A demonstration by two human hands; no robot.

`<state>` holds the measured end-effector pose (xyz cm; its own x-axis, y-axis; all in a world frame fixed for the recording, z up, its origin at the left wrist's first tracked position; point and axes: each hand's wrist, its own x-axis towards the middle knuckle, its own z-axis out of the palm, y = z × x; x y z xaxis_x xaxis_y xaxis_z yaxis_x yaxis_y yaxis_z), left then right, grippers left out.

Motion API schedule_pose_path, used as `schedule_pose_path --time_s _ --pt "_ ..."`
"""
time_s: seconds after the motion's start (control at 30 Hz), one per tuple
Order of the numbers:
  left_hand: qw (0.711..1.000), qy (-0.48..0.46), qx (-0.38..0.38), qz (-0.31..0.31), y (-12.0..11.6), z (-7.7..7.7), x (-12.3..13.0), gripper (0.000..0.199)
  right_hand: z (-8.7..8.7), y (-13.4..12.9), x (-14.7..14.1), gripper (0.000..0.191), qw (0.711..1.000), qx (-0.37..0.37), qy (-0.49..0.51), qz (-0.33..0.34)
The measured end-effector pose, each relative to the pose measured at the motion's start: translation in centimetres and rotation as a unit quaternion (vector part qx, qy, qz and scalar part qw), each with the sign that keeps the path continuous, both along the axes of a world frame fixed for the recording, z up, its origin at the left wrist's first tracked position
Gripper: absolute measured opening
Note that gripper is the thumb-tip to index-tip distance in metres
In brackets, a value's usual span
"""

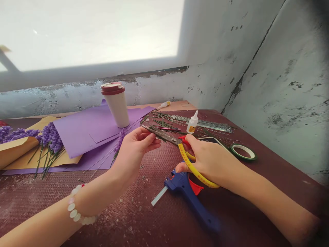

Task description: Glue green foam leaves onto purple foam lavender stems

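My right hand (205,156) is closed round the handles of scissors (186,156), one yellow and one red. Their dark blades point left, to the fingertips of my left hand (138,140). The left fingers are pinched beside the blades; a thin dark green piece shows there, partly hidden. Just left of that hand lies a purple flower stem (119,140) with thin wires. Below the scissors, a blue glue gun (190,195) with a clear stick rests on the dark red table (123,212).
A lidded cup (117,106) stands on purple paper (82,128). Purple flowers (52,137) lie on brown paper at left. Behind my hands are a glue bottle (192,123), green stems and wires (205,123). Green tape (243,152) lies at right, by a partly hidden phone.
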<state>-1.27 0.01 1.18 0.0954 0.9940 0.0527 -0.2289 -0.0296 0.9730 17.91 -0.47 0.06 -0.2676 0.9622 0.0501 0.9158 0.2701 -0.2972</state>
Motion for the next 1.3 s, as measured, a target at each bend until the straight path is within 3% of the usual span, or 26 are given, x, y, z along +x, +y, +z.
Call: schedule_pose_path --time_s 0.17,0.4,0.57,0.7,0.83,0.93,1.0,1.03,1.1,1.17,1.23,1.3 --pt "0.998 0.045 -0.002 0.039 -0.2 0.4 0.0 0.007 -0.2 0.3 0.4 0.064 0.998 0.039 -0.04 -0.006" --pt "0.996 0.076 0.046 0.016 -0.2 0.7 -0.1 0.011 -0.4 0.8 1.1 0.056 0.987 0.135 -0.079 0.021" --pt "0.993 0.105 0.055 0.027 -0.1 0.6 -0.2 0.005 -0.2 0.7 1.2 0.052 0.986 0.147 -0.073 0.041" --pt "0.991 0.114 0.059 0.04 0.0 0.6 -0.1 0.012 0.2 0.6 1.0 0.053 0.984 0.163 -0.057 0.052" --pt "0.992 0.108 0.053 0.031 0.1 0.7 -0.1 0.008 0.4 0.8 1.0 0.054 0.984 0.171 -0.05 0.021" --pt "0.992 0.112 0.041 0.03 0.0 0.8 -0.1 0.007 0.3 0.9 1.0 0.049 0.991 0.123 0.05 -0.021" --pt "0.988 0.137 0.059 0.028 -0.1 0.7 0.0 0.006 0.2 0.8 0.7 0.046 0.979 0.015 0.203 -0.015" --pt "0.983 0.163 0.086 0.029 -0.2 0.6 0.0 0.006 0.2 0.7 0.5 0.046 0.957 -0.059 0.283 0.004" --pt "0.951 0.242 0.187 0.047 -0.4 0.4 0.2 0.004 0.3 0.4 -0.1 0.045 0.885 -0.188 0.424 0.041" --pt "0.88 0.333 0.329 0.076 -0.6 0.0 0.3 0.009 0.4 0.0 -0.8 0.035 0.815 -0.242 0.524 0.052" --pt "0.79 0.399 0.457 0.093 -0.8 -0.4 0.2 0.016 0.5 -0.3 -1.3 0.026 0.774 -0.232 0.588 0.041" --pt "0.717 0.435 0.538 0.09 -1.0 -0.7 -0.1 0.025 0.6 -0.4 -1.6 0.025 0.757 -0.214 0.617 0.032"
